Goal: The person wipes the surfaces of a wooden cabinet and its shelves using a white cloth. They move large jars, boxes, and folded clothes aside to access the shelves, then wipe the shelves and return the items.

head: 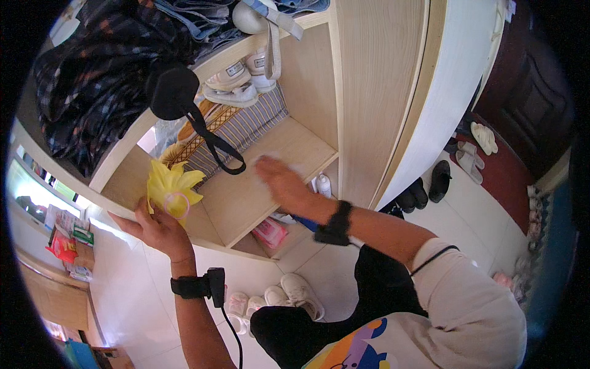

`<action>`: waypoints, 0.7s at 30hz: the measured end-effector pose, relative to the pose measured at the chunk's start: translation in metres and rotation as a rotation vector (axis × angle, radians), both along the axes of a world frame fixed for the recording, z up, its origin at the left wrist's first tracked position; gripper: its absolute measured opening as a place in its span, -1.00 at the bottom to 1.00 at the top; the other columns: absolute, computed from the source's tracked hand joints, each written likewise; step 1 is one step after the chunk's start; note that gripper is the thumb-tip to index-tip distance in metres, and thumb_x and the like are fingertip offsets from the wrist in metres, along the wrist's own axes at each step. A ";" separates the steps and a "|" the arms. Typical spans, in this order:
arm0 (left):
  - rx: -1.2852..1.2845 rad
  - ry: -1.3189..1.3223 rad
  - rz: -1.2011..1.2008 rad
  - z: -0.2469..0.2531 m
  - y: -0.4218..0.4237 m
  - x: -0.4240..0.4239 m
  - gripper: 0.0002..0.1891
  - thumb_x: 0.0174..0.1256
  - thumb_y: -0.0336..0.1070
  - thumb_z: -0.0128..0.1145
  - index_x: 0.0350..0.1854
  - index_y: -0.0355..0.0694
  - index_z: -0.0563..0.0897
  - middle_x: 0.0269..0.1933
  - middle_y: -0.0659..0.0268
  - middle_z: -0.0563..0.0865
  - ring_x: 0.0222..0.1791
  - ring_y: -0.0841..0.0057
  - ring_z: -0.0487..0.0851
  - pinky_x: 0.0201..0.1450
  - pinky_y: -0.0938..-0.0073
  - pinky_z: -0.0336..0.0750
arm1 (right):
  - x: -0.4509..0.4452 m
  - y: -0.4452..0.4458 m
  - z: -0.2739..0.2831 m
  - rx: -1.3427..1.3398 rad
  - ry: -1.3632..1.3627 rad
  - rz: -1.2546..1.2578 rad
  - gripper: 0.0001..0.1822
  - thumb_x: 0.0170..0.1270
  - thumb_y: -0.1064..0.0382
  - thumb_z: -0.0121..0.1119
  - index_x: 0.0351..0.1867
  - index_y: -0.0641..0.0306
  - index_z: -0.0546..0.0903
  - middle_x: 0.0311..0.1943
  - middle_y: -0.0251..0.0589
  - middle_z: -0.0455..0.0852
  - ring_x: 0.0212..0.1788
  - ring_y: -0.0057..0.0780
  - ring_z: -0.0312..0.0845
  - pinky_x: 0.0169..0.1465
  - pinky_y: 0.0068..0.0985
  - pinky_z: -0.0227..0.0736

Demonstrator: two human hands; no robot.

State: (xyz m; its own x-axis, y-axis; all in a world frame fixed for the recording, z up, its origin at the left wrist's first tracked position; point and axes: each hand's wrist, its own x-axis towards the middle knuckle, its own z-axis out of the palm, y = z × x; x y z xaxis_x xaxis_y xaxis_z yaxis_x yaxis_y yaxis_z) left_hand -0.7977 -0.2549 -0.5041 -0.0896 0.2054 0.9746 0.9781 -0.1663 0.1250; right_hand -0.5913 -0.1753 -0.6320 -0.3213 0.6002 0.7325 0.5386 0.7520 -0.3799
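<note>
My left hand (159,228) grips a yellow petal-shaped thing (173,182), perhaps an artificial flower, beside the shelf's left wall. A thin pink ring (176,205) shows against it. Over the bare wooden shelf board (239,184) my right hand (283,182) is blurred, its fingers close together. Whether it holds anything is hidden. A black strap (216,143) with a round black pad (173,90) hangs down from the upper shelf, between my hands.
White shoes (239,83) and a striped cloth (253,115) sit at the compartment's back. Dark plaid fabric (101,78) fills the upper shelf. Below are a pink packet (269,230) and a white bottle (324,185). White sneakers (299,295) stand by my knees; black shoes (440,180) lie right.
</note>
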 end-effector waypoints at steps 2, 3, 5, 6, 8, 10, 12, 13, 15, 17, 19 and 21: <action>-0.001 -0.013 -0.024 -0.001 0.002 0.003 -0.73 0.13 -0.58 -0.06 -0.13 -0.17 0.49 0.30 -0.07 0.08 0.31 -0.02 0.09 0.27 0.25 0.13 | -0.053 0.007 0.007 -0.068 -0.084 0.096 -0.56 -0.12 0.48 0.00 -0.08 0.48 0.44 0.00 0.14 0.43 0.08 0.00 0.32 0.17 -0.26 0.21; -0.002 -0.005 -0.009 -0.001 0.004 0.004 -0.73 0.12 -0.58 -0.05 -0.13 -0.17 0.49 0.30 -0.08 0.08 0.31 -0.02 0.09 0.27 0.24 0.13 | -0.078 0.013 0.006 -0.132 -0.174 0.159 -0.57 -0.11 0.43 0.02 -0.09 0.48 0.44 -0.02 0.14 0.44 0.05 0.00 0.35 0.14 -0.26 0.24; -0.005 0.012 0.054 0.000 -0.001 -0.005 -0.73 0.11 -0.58 -0.04 -0.14 -0.17 0.49 0.30 -0.08 0.07 0.31 -0.02 0.09 0.27 0.23 0.13 | -0.131 0.006 0.009 -0.575 -0.591 0.316 -0.57 -0.03 0.32 0.00 -0.06 0.47 0.44 -0.01 0.10 0.44 0.02 -0.05 0.37 0.10 -0.27 0.26; -0.004 0.012 0.044 -0.001 -0.001 -0.005 -0.73 0.11 -0.58 -0.04 -0.14 -0.17 0.50 0.30 -0.08 0.07 0.31 -0.03 0.09 0.27 0.23 0.13 | -0.134 -0.001 0.006 -0.444 -0.601 0.314 -0.57 0.00 0.30 -0.02 -0.06 0.47 0.45 -0.01 0.10 0.43 0.03 -0.06 0.37 0.10 -0.29 0.26; -0.001 0.010 0.022 -0.003 0.000 -0.003 -0.73 0.12 -0.58 -0.04 -0.14 -0.17 0.50 0.30 -0.09 0.07 0.30 -0.03 0.09 0.27 0.23 0.13 | -0.133 -0.007 0.001 -0.183 -0.615 0.305 -0.58 0.06 0.25 -0.07 -0.04 0.45 0.45 0.00 0.09 0.42 0.04 -0.08 0.37 0.09 -0.31 0.27; 0.004 0.028 0.059 -0.006 0.003 -0.006 -0.73 0.13 -0.57 -0.03 -0.12 -0.16 0.50 0.30 -0.08 0.07 0.30 -0.03 0.10 0.27 0.22 0.14 | -0.123 0.010 0.001 -0.200 -0.676 0.427 -0.57 0.09 0.23 -0.09 -0.02 0.42 0.44 0.03 0.05 0.41 0.08 -0.12 0.33 0.10 -0.31 0.25; 0.011 0.039 0.042 -0.002 0.000 -0.007 -0.73 0.14 -0.55 -0.02 -0.11 -0.16 0.50 0.30 -0.07 0.08 0.30 -0.02 0.11 0.26 0.22 0.15 | -0.118 0.025 -0.005 -0.086 -0.593 0.437 -0.61 0.08 0.23 -0.08 -0.07 0.41 0.46 -0.01 0.04 0.45 0.04 -0.10 0.35 0.06 -0.27 0.28; 0.012 0.038 -0.016 -0.001 0.002 -0.001 -0.73 0.15 -0.54 -0.01 -0.09 -0.16 0.51 0.30 -0.05 0.08 0.30 -0.01 0.11 0.25 0.22 0.16 | -0.115 0.045 -0.028 0.025 -0.482 0.364 -0.64 0.06 0.24 -0.06 -0.14 0.41 0.49 -0.08 0.04 0.49 -0.01 -0.06 0.39 0.01 -0.23 0.32; -0.010 0.035 0.019 -0.007 0.000 -0.013 -0.78 0.21 -0.45 -0.01 -0.09 -0.17 0.51 0.28 -0.02 0.10 0.29 0.03 0.14 0.25 0.24 0.18 | -0.104 0.045 -0.017 -0.132 -0.351 0.334 -0.67 0.04 0.25 -0.05 -0.19 0.40 0.51 -0.13 0.03 0.53 -0.05 -0.04 0.42 -0.05 -0.19 0.35; -0.009 0.068 0.058 -0.008 -0.005 -0.019 -0.81 0.25 -0.40 -0.02 -0.10 -0.18 0.51 0.28 -0.02 0.12 0.28 0.04 0.15 0.25 0.25 0.18 | -0.071 0.041 0.014 -0.382 -0.315 0.294 -0.67 0.04 0.24 -0.05 -0.19 0.39 0.50 -0.12 0.01 0.52 -0.04 -0.06 0.42 -0.05 -0.20 0.35; 0.018 0.066 0.031 -0.007 0.004 -0.006 -0.78 0.23 -0.43 0.01 -0.07 -0.18 0.49 0.26 -0.07 0.16 0.23 0.05 0.23 0.20 0.26 0.25 | -0.044 0.076 -0.023 -0.042 -0.328 0.113 -0.69 0.04 0.24 -0.05 -0.22 0.39 0.51 -0.13 0.00 0.53 -0.05 -0.07 0.43 -0.06 -0.21 0.36; 0.012 0.056 0.037 -0.008 0.002 -0.013 -0.77 0.23 -0.44 0.01 -0.06 -0.18 0.48 0.26 -0.07 0.16 0.22 0.05 0.24 0.19 0.27 0.26 | -0.043 0.098 -0.042 0.181 -0.454 0.031 -0.70 0.04 0.24 -0.05 -0.25 0.39 0.52 -0.12 0.01 0.54 -0.07 -0.06 0.45 -0.07 -0.20 0.37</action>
